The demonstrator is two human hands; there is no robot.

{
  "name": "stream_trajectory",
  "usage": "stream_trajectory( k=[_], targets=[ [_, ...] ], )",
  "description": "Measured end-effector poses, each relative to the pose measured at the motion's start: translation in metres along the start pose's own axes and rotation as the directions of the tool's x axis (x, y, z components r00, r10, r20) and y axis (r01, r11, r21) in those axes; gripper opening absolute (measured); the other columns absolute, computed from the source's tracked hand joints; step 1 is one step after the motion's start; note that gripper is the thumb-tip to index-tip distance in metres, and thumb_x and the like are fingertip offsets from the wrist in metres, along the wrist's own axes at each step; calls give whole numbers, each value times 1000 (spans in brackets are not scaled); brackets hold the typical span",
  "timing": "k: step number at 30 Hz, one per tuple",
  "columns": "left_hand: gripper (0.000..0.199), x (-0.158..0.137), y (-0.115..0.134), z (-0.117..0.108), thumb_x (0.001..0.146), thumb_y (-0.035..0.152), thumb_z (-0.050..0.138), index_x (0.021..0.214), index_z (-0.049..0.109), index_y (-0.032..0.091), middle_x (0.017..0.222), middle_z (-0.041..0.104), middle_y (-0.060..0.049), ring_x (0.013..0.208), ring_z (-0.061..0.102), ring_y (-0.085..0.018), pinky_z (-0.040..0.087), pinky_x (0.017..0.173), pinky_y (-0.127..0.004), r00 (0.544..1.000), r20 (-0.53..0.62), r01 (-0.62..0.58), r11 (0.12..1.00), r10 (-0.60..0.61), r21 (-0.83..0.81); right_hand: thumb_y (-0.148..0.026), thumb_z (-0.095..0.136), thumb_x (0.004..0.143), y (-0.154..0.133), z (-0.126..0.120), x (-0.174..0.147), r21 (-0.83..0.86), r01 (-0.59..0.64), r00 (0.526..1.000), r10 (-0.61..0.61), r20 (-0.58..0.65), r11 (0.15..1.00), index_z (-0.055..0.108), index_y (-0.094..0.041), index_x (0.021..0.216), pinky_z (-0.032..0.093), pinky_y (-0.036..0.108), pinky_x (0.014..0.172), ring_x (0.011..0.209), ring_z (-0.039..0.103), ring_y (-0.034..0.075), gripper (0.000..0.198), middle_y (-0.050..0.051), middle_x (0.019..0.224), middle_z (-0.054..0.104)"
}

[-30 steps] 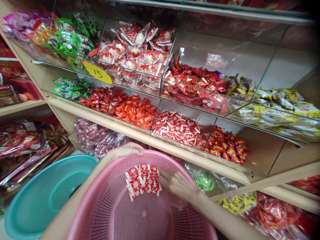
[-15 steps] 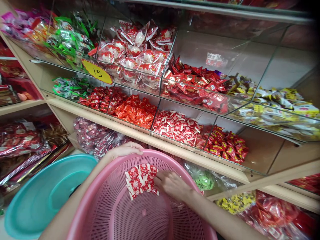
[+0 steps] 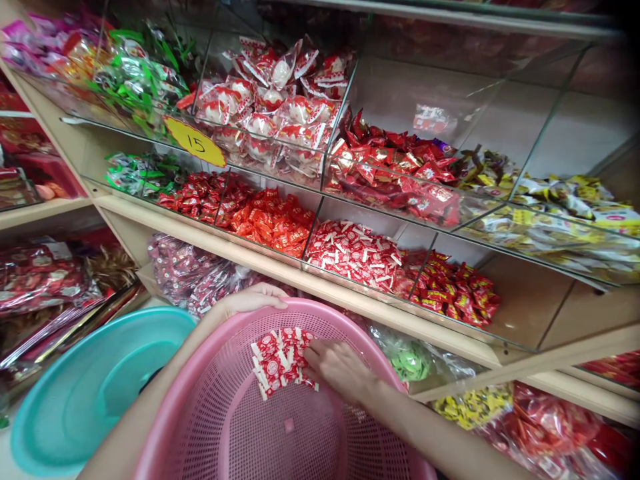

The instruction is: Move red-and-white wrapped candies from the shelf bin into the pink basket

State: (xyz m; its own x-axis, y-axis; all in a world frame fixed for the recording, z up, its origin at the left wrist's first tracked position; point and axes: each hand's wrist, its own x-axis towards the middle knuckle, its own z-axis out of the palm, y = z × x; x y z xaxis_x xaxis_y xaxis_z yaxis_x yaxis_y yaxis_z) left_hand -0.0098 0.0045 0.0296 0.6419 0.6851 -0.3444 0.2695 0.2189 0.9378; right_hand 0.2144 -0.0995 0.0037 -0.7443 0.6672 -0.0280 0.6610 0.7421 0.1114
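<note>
Head cam: L hand (image 3: 257, 298) clamped on pink basket (image 3: 280, 453) rim, R hand (image 3: 340, 367) at red-white candies (image 3: 280, 363) inside, can't tell if gripping, w/ only that sm. batch in and lookalike pile (image 3: 353, 257) left on shelf (image 3: 450, 337).

You have a tall, pale wood shelving unit (image 3: 250, 261) filling most of the frame, its boards slanting down toward the right. An upright side panel (image 3: 63, 143) stands at the left. Clear dividers (image 3: 547, 127) split the upper levels, and a pale grey backing (image 3: 390, 87) shows at upper right. Your light glints off the clear surfaces; a light-coloured floor (image 3: 9, 468) peeks in at lower left.
</note>
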Motion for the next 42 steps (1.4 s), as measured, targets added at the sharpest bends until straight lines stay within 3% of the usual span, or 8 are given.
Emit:
stream_trajectory(
  k=[4,11,18,25,30,35,42],
  targets=[
    [32,-2,3,2,68,37,71,91,69,15,88,69,-8,73,61,-19,46,69,-29,1000,3,8,1000,-8,6,-24,48,91,-6,-2,7,0,-44,998,43,34,999,57,-15,91,43,30,52,69,63,18,12,6,85,63],
    [31,-4,5,4,66,42,72,86,70,19,86,69,-7,73,58,-20,44,69,-30,1000,-26,11,1000,-10,20,-9,47,86,-7,19,10,13,-15,994,16,-108,1000,55,-16,87,38,28,53,70,61,16,11,4,82,63],
    [31,-4,5,4,66,42,72,85,69,18,86,69,-8,73,58,-20,43,69,-31,1000,-24,1,1000,0,32,-9,49,83,-12,15,6,-3,-112,994,112,-17,994,53,-16,95,32,27,49,62,62,16,14,4,78,67],
    [30,-4,5,3,65,42,73,85,69,19,87,69,-7,73,58,-20,44,68,-30,1000,-31,7,1000,-7,25,-8,42,86,-12,18,5,76,-127,991,130,-32,989,51,-17,95,30,28,47,60,61,15,16,4,79,66],
    [33,-4,7,4,64,42,74,86,69,17,86,69,-8,72,58,-20,44,68,-30,999,-51,18,999,-17,28,-11,43,88,-14,24,4,111,-122,991,128,-47,986,50,-18,95,37,28,54,68,62,18,12,4,82,65],
    [33,-4,6,4,63,42,74,85,70,17,87,69,-8,72,59,-20,45,69,-31,999,-43,30,1000,-30,4,-19,45,91,-16,19,0,150,-211,976,216,-13,966,49,-18,105,42,30,62,81,64,21,14,6,91,66],
    [27,-3,5,3,66,39,73,83,70,19,85,69,-6,72,58,-19,44,68,-29,999,-53,-6,999,9,41,-9,40,88,-15,18,3,155,-191,980,197,-22,969,50,-18,99,35,26,55,69,62,15,17,4,83,66]
  ],
)
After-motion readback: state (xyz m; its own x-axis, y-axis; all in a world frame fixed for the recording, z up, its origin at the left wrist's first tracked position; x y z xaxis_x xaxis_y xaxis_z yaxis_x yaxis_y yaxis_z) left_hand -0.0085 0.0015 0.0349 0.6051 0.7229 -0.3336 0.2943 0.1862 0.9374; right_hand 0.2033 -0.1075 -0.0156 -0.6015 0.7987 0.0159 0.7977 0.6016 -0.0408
